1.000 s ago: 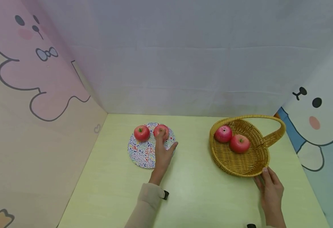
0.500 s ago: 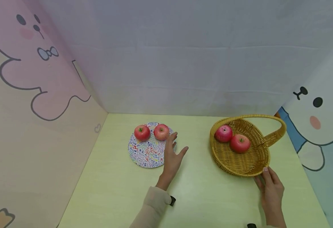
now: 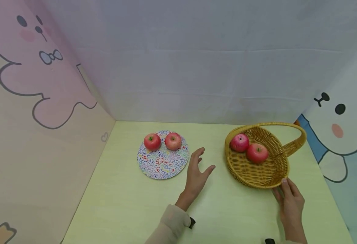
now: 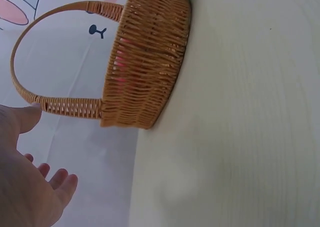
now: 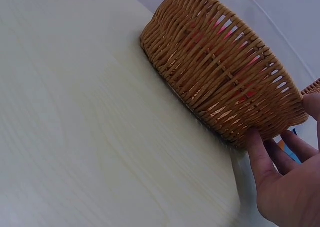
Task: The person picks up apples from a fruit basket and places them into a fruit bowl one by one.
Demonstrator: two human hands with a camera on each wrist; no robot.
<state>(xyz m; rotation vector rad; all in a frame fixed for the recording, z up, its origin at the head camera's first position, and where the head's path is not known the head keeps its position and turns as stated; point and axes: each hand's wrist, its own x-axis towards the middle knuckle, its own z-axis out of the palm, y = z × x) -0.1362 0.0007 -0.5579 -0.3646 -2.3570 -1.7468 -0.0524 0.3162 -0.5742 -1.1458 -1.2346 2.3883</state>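
head view has the round yellow woven wicker basket [image 3: 259,171] with its arched handle sitting on the right side of the pale yellow-green table [image 3: 135,203], two red apples [image 3: 248,148] lying inside near its far wall. right hand [image 3: 291,203] is at the near rim, thumb on top of the edge and fingers against the weave outside, so it's gripping the rim. left hand [image 3: 196,173] hovers over the table between the basket and the round squiggle-patterned plate [image 3: 163,162], fingers spread and relaxed, holding nothing. two more red apples [image 3: 162,141] sit side by side at the far edge of that plate. cartoon animal panels wall the table in.
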